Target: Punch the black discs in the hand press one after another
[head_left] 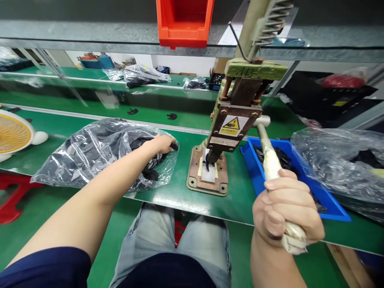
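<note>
My right hand [285, 210] is closed around the taped lever handle [271, 164] of a small hand press [234, 120] that stands on the green bench. A small black part [207, 162] sits under the press ram on a white block on the base [207, 174]. My left hand [163, 143] reaches into the mouth of a clear plastic bag [90, 154] full of black parts, fingers curled down over something black; what it grips is hidden.
A blue tray [255, 176] with black parts lies right of the press, beside another plastic bag [339, 160]. A yellow fan [13, 134] stands at the far left. An orange bin [184, 22] hangs overhead. A conveyor behind carries loose black parts [172, 116].
</note>
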Demonstrator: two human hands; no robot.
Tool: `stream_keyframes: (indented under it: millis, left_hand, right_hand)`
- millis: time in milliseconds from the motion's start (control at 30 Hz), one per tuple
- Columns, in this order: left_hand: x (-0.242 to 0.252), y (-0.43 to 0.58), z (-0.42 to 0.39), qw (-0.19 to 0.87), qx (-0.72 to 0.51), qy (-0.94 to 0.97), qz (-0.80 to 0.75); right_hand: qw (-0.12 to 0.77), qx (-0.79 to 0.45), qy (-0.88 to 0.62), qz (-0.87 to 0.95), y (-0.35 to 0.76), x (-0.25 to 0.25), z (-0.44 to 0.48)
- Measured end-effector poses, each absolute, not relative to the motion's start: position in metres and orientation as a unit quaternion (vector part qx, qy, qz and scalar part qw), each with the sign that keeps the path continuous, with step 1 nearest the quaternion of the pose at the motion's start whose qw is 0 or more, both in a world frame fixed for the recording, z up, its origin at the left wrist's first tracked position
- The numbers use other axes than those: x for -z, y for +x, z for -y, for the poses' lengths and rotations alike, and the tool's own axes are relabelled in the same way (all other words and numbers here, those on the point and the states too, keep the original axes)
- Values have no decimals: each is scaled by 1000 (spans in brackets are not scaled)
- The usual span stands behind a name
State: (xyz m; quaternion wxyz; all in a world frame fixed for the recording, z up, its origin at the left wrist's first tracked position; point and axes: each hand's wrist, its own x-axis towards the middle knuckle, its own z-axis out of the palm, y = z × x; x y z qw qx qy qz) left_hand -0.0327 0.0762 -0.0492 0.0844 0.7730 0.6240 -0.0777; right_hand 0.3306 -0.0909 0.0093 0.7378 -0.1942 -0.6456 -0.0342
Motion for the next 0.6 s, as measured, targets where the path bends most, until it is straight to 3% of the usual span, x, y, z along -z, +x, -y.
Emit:
stream_keyframes:
  millis: [200, 300, 367, 467, 533, 600]
  left_hand:
    - [49, -19, -78, 128, 59, 769, -623]
    - [51, -12, -63, 142, -20, 765, -628]
    - [52, -1, -46, 227, -135, 720, -642]
    - [51, 24, -16, 460, -304, 582, -597]
    - [50, 42, -1, 573, -346, 513, -537]
    - [52, 57, 8, 619, -366, 492, -491]
  right_hand:
    - [749, 41, -180, 636, 328, -10, 89]
    - [750, 44, -175, 636, 328, -10, 87]
    - [752, 48, -172, 634, 327, -9, 86]
    - [762, 48, -174, 622, 325, -9, 84]
    - [770, 50, -172, 613, 323, -9, 83]
    - [773, 53, -167, 610, 322, -9, 82]
